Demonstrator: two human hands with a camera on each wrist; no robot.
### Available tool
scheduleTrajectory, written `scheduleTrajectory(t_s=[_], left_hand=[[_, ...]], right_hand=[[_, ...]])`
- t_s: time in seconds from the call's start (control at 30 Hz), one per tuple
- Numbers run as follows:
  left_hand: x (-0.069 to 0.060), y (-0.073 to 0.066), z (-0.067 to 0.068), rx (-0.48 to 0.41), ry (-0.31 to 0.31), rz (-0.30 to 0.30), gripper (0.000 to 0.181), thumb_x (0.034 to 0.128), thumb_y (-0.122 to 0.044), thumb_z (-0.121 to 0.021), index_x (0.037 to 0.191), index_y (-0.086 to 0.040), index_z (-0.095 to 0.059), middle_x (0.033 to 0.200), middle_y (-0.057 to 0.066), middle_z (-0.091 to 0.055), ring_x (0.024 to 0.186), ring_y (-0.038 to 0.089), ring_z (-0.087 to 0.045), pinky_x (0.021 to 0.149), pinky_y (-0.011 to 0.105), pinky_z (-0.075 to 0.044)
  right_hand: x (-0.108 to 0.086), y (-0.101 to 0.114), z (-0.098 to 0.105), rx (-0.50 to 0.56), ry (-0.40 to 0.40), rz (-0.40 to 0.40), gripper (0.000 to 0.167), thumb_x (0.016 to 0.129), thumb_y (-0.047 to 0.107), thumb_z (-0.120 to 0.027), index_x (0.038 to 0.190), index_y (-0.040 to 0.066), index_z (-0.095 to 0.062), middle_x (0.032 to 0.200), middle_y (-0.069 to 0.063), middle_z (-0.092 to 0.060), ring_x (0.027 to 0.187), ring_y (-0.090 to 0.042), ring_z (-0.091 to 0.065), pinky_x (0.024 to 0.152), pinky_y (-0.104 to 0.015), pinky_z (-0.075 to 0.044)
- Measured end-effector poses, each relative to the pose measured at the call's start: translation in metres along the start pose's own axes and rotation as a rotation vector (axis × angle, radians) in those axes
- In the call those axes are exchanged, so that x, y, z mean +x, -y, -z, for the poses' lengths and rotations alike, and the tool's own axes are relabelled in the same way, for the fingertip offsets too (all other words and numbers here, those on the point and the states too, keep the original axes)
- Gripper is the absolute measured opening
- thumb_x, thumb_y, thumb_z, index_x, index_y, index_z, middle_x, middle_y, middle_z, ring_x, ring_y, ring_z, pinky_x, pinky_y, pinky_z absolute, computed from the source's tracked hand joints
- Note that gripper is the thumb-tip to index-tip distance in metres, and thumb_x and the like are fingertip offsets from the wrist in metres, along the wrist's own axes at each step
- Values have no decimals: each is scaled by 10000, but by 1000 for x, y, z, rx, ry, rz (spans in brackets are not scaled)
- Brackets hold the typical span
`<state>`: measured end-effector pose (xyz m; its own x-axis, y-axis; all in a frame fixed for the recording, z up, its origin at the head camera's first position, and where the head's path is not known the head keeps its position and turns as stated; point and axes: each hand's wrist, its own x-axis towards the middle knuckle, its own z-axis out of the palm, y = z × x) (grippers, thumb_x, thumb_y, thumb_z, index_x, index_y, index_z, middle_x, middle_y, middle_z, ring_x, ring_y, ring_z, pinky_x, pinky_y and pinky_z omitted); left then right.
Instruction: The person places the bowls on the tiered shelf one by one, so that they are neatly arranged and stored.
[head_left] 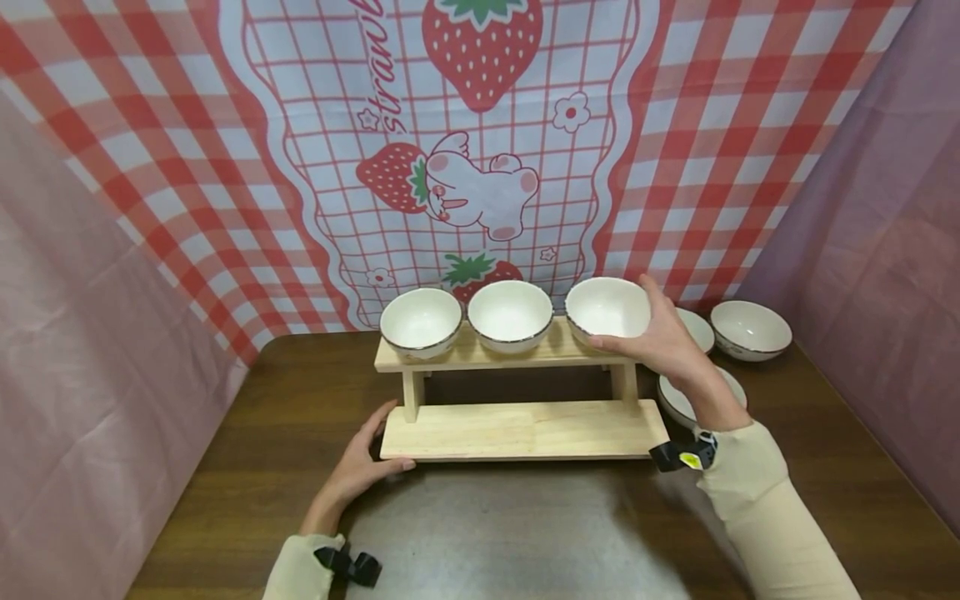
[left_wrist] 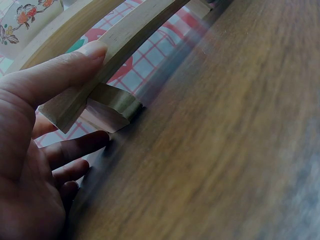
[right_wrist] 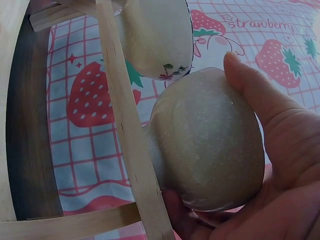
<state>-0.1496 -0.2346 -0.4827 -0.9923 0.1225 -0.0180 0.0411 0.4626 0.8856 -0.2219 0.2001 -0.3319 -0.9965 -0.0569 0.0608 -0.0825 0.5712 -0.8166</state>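
A two-tier wooden stand (head_left: 525, 429) stands on the table. My left hand (head_left: 358, 467) holds the left end of its lower board, thumb on the front edge and fingers around the end. In the left wrist view, the thumb (left_wrist: 92, 50) lies on the wood. My right hand (head_left: 671, 337) grips a white bowl (head_left: 607, 308) by its right side, at the right end of the upper board. The right wrist view shows this bowl's outside (right_wrist: 210, 140) beside the thumb. Two more white bowls, the left one (head_left: 422, 321) and the middle one (head_left: 510, 315), sit on the upper board.
Right of the stand, several white bowls rest on the brown table (head_left: 247, 467): one at the far right (head_left: 752, 329), one behind the right hand (head_left: 697, 329), one partly under the right wrist (head_left: 678, 406). A strawberry-print cloth (head_left: 480, 192) hangs behind.
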Motion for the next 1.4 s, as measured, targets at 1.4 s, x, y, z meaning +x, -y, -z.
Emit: scheduleTrajectory(t_s=[1.4], left_hand=[[0, 2, 0, -42, 10, -22, 984, 748, -144, -880, 1559, -100, -323, 1430, 188, -557, 1287, 297, -503, 1105, 507, -353]], right_hand=[[-34, -22, 41, 19, -85, 33, 1031, 918, 329, -719, 1611, 90, 6, 1593, -299, -209, 1411, -481, -296, 1049, -663, -381]])
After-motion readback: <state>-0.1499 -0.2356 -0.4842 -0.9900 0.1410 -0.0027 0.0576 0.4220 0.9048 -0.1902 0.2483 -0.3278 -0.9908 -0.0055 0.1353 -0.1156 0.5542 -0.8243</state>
